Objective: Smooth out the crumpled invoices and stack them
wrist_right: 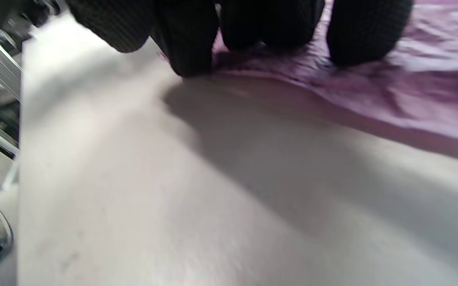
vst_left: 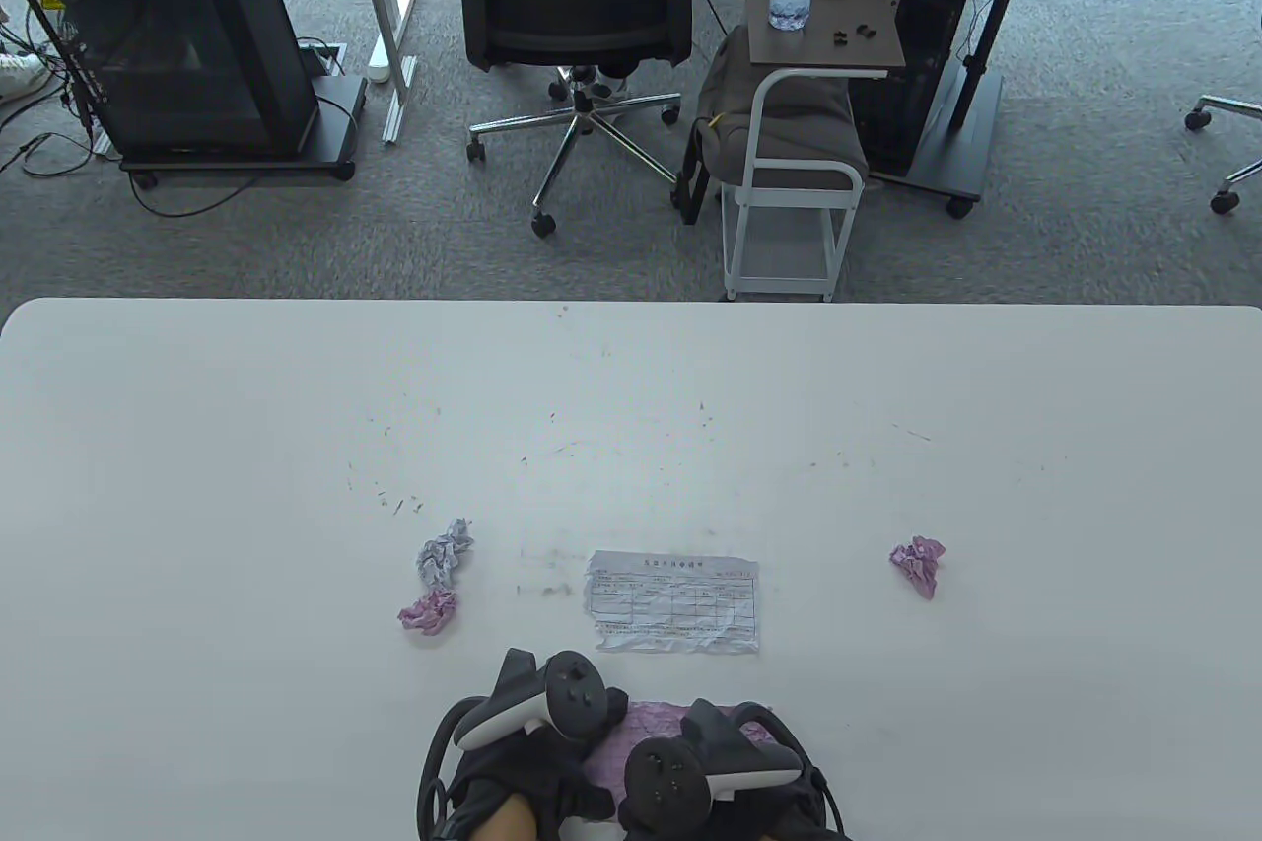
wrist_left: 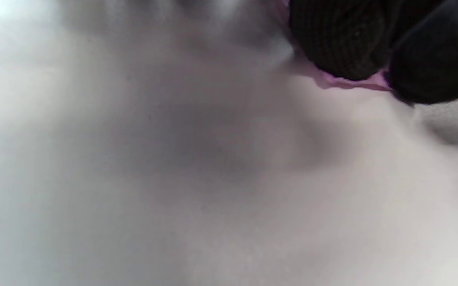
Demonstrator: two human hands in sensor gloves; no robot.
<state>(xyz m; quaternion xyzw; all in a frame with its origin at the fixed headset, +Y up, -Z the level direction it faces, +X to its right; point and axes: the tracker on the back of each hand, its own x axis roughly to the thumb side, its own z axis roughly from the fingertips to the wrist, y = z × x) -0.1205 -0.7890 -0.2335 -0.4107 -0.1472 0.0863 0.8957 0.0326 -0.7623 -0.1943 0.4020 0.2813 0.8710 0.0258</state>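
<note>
- Pink sheet: lies on the tabletop at the near edge, under both hands, partly spread and wrinkled across its surface in the right wrist view.
- Left hand: fingers come down on the sheet's edge; the left wrist view shows pink paper pinned beneath two gloved tips. Flat press or curl, I cannot tell.
- Right hand: fingers press down onto the pink paper, tips on its surface, not wrapped round it.
- White invoice: already flattened, lying just beyond the hands; judged the base of the stack.
- Left of it, a white wad touches or nearly touches a pink wad; a third, the right wad, sits well apart on the right.
- Handling, as judged: thin paper, very light and limp, with creases that will spring back. It tears easily if dragged at a fold, and slides on the smooth tabletop unless one hand anchors it.
- Hold advised: pin one edge flat, stroke outward from the middle, lift by a corner for stacking.
</note>
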